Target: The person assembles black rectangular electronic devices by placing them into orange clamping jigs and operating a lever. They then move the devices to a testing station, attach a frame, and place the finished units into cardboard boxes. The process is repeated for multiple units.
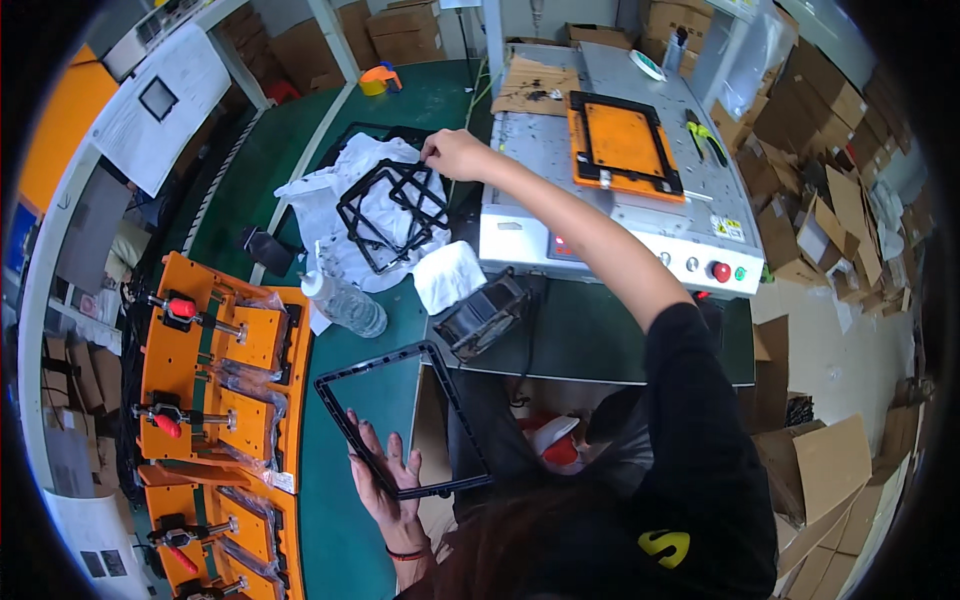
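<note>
My left hand holds up a thin black rectangular frame by its lower left side, with fingers showing through the opening. Out ahead, my right hand has its fingers closed at the upper corner of a black frame. This one lies across other similar black frames on a crumpled white cloth. My fingertips partly hide the contact there. Just in front of the cloth stands a clear bottle with a white nozzle top.
Left are orange clamp fixtures with red-tipped levers. A black fan-like unit and folded white cloth lie near the middle. At right, a bench machine carries an orange plate, green-handled pliers and a red button. Cardboard boxes crowd the right.
</note>
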Tool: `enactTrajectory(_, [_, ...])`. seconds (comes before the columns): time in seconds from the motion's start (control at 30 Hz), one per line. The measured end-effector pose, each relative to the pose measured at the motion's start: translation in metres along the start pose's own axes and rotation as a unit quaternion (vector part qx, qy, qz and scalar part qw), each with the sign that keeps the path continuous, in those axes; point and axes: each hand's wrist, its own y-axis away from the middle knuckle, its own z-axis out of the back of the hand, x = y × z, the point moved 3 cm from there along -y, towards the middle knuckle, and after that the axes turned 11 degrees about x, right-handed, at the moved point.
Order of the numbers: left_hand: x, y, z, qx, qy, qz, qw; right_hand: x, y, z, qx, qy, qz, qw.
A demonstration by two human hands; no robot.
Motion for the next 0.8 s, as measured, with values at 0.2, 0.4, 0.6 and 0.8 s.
enactTrajectory(0.2, [-0.02, 0.001, 0.013, -0.019, -0.025, -0.031, 0.999, -0.003, -0.056, 0.001, -0.021, 0.27, -0.266, 0.925])
enactTrajectory(0.4, [-0.027, -0.002, 0.03, -0.031, -0.059, -0.008, 0.998, -0.089, -0.01, 0.122, 0.015, 0.353, -0.364, 0.862])
enactTrajectory(0.6, [-0.022, -0.021, 0.035, -0.057, -0.092, 0.016, 0.994, -0.167, 0.001, 0.155, -0.016, 0.243, -0.413, 0.878])
enactTrajectory(0.8, [-0.024, -0.017, 0.039, -0.1, -0.055, -0.02, 0.993, -0.16, -0.014, 0.144, 0.04, 0.294, -0.417, 0.859])
